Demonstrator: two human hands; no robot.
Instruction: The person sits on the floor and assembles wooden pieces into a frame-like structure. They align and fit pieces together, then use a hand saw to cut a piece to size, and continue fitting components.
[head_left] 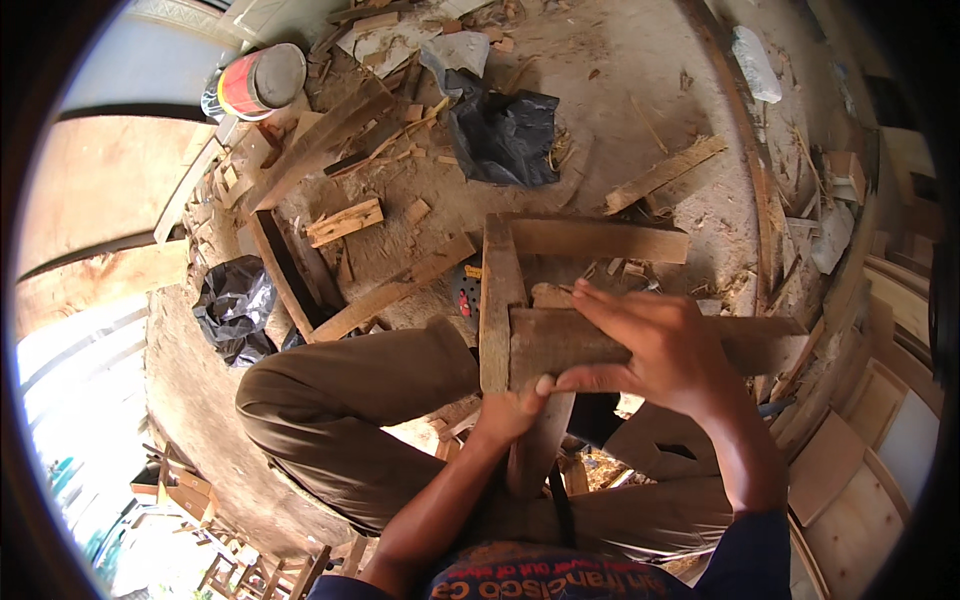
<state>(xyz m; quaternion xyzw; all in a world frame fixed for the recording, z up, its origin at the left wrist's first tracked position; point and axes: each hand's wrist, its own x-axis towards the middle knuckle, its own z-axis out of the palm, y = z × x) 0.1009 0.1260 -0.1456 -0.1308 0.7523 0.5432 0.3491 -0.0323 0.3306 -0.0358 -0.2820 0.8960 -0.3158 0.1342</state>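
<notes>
Over my lap is a wooden frame (497,290), a short crosspiece with boards joined to it at right angles. Its far rail (600,240) runs off to the right; a wider near board (565,345) runs alongside, closer to me. My left hand (510,412) grips the near corner from below, thumb showing at the board's edge, other fingers hidden. Across the near board lies my right hand (655,350), its fingers over the far edge and thumb against the near edge. Another piece of wood (540,445) slants down below the corner between my legs.
Wood offcuts (345,222) and a plank (665,175) lie on the dusty floor. Beyond the frame is a black plastic sheet (505,135); a black bag (236,305) sits left. A paint bucket (262,82) stands far left. Wooden panels (850,480) lean at the right.
</notes>
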